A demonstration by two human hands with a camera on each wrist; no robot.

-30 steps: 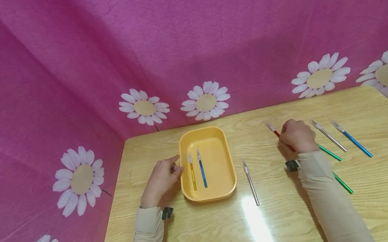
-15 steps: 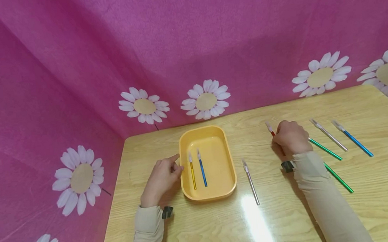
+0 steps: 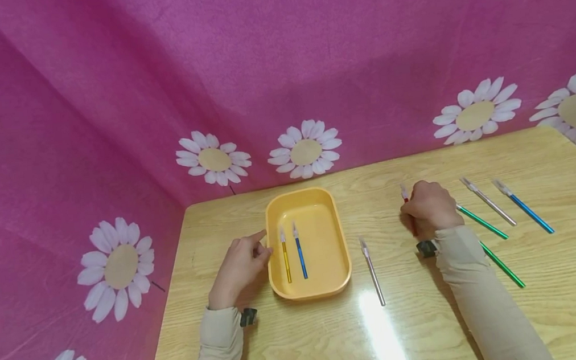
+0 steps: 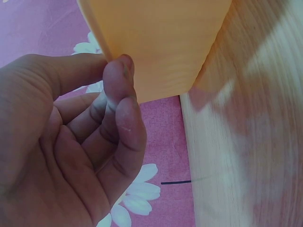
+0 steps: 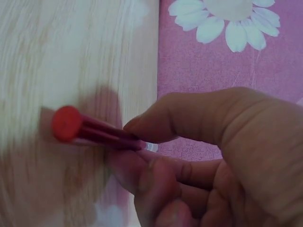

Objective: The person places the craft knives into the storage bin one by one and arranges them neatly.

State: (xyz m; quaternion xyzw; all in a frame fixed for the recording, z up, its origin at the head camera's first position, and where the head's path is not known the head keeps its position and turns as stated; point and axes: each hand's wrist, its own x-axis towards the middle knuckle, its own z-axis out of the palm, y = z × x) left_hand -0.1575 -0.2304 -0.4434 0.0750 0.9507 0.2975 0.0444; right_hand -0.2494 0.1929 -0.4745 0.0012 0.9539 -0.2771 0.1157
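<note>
My right hand (image 3: 428,205) pinches a red craft knife (image 5: 99,130) between thumb and fingers, low over the table. In the right wrist view its round red end points towards the camera. The head view shows its capped tip (image 3: 404,192) beyond the fingers; the hand hides most of the handle. At the left, my left hand (image 3: 240,267) holds the side of a yellow tray (image 3: 345,243), fingers curled and tips right at the rim. A yellow craft knife (image 3: 287,260) and a blue craft knife (image 3: 301,256) lie side by side inside the tray.
A silver craft knife (image 3: 372,272) lies right of the tray. Beyond the right hand are another silver knife (image 3: 490,202), a blue knife (image 3: 526,208) and two green knives (image 3: 484,223). A pink flowered cloth (image 3: 362,82) hangs along the wooden table's (image 3: 322,337) back and left edges.
My right hand has shifted slightly left, and the red craft knife has swung from a slant to nearly straight, pointing away. The left hand and tray have stayed in place.
</note>
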